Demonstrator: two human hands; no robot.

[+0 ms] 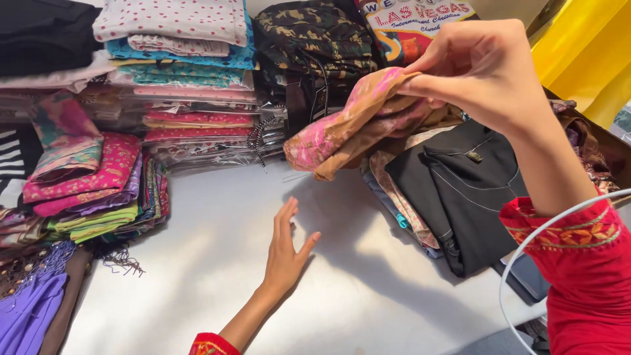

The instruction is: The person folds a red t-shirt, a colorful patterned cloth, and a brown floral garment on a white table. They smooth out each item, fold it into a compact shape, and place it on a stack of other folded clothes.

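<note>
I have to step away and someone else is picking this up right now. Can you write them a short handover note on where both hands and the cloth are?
Right hand: raised, fingers pinched shut on a bunched pink and tan cloth, held in the air above the table.
Left hand: open, empty, flat over the bare grey table.
Under the lifted cloth: a folded black garment on a small pile at the right.
Folded cloth stacks sit at the left and along the back.
Done: cloth picked up.
Left: it is not yet laid down or folded.
</note>
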